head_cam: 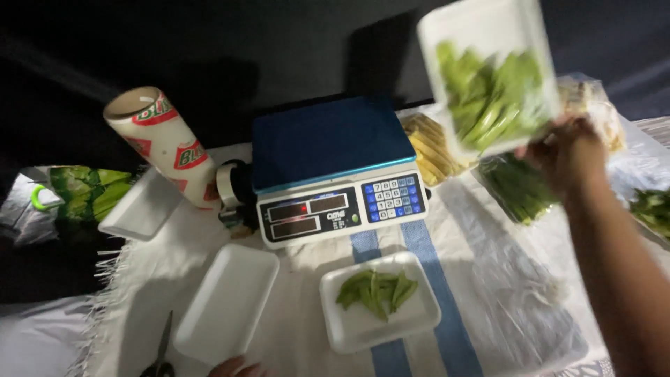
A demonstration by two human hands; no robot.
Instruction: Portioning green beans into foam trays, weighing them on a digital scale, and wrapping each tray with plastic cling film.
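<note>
The right hand [569,150] gripped a white foam tray heaped with green pods [492,84], raised at the far right beyond the scale [335,167], whose platform was bare. Only the left hand's [236,367] fingertips showed at the near edge; its grip could not be told. Nearby, one tray [380,301] held a few pods and another [225,301] stood unfilled, so the portioning seemed barely begun.

A harsh light from near the camera falls on the middle of the cloth-covered worktop [300,307], while the background and left edge sink into near black. The raised tray of green pods [488,77] is smeared by motion blur and casts a dark shadow behind it. The white foam trays [227,304] glare, slightly overexposed.
</note>
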